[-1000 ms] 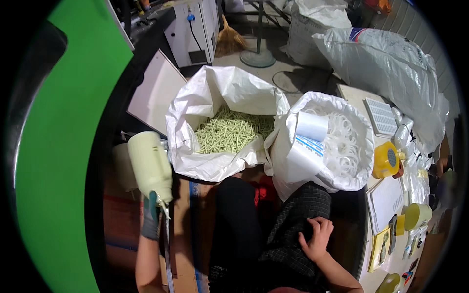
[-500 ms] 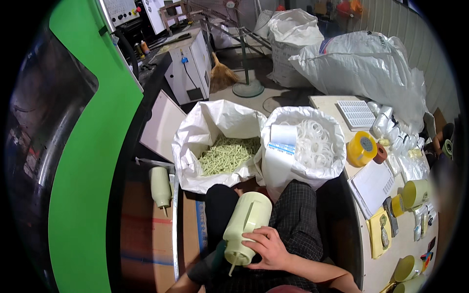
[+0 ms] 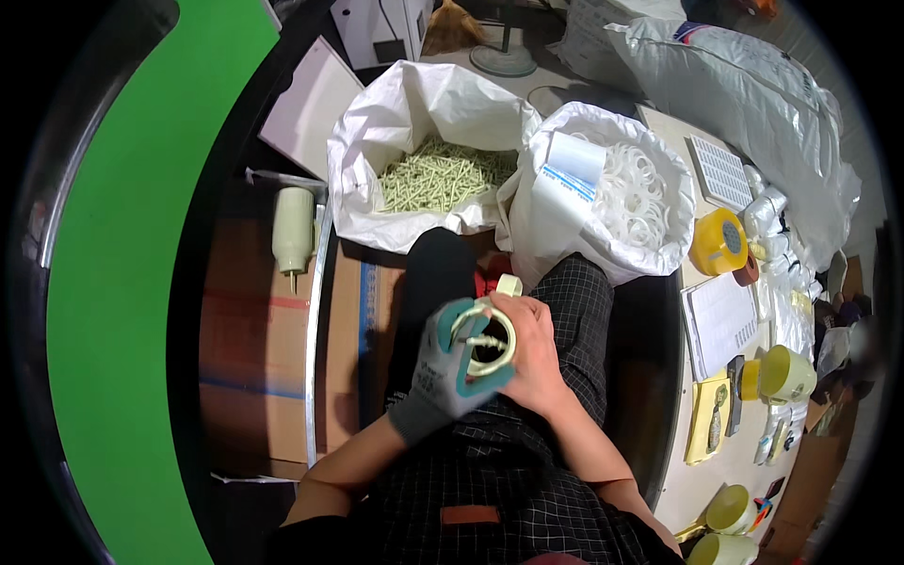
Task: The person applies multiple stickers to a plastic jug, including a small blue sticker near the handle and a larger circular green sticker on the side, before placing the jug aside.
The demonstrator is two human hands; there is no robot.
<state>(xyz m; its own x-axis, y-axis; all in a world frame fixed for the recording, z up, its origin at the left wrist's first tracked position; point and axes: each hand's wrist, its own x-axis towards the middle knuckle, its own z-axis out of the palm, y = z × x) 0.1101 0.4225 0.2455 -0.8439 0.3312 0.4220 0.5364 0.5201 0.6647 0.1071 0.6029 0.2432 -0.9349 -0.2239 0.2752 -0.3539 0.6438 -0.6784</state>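
Observation:
Both hands hold a pale green plastic jug [image 3: 510,347] over my lap, its round open end turned up and a strip of the same plastic crossing the opening. My left hand [image 3: 441,365], in a grey and teal glove, grips the rim, its fingers closed around the near left side. My bare right hand [image 3: 532,350] wraps the jug's right side, just below a protruding handle [image 3: 509,285]. A similar jug [image 3: 293,228] with a thin stick at its narrow end lies on brown cardboard to the left.
In front stand a white sack [image 3: 367,202] of short pale green sticks and another sack [image 3: 541,231] of clear plastic rings. The right-hand table [image 3: 670,490] bears yellow tape [image 3: 720,241], papers [image 3: 718,320] and pale green cups [image 3: 787,374]. A green machine panel [image 3: 113,282] runs along the left.
The jug has swung from lying along my lap to having its open end upward. My gloved left hand, mostly hidden before, now grips its rim. The view has tipped down.

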